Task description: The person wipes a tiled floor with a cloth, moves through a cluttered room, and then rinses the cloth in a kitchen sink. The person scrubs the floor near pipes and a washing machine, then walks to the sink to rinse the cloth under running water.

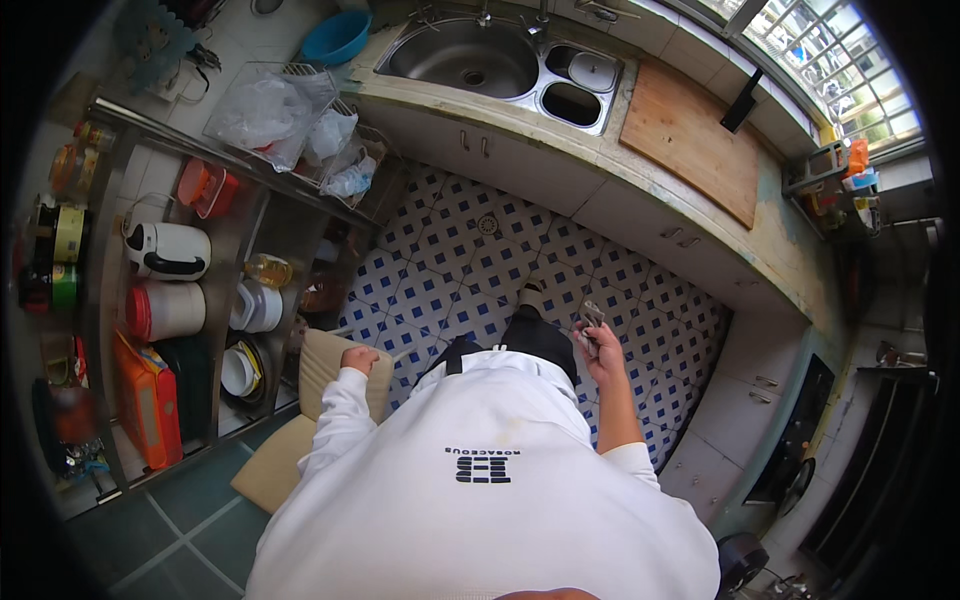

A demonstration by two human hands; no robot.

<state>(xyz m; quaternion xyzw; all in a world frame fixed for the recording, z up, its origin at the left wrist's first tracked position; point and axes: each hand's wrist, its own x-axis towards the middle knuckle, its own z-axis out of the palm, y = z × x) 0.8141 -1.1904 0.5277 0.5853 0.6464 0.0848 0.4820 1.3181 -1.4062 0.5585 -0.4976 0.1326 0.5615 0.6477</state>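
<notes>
My right hand (606, 354) grips a crumpled greyish cloth (593, 313) and holds it out ahead of me, above the tiled floor. On the other side, my left hand (359, 359) is curled into a loose fist, with nothing visible in it. It overlaps the beige padded chair (319, 360) in the picture; whether they touch I cannot tell. Below and between my hands is the white floor with blue diamond tiles (450, 270), where one of my feet (531, 291) shows in front of me.
A counter holds a steel sink (457, 64), a wooden cutting board (690, 139) and a blue basin (337, 37). To the left, open shelves (232, 300) carry kitchenware, beside a wire rack (330, 169) with plastic bags. Cabinets (739, 401) line the right.
</notes>
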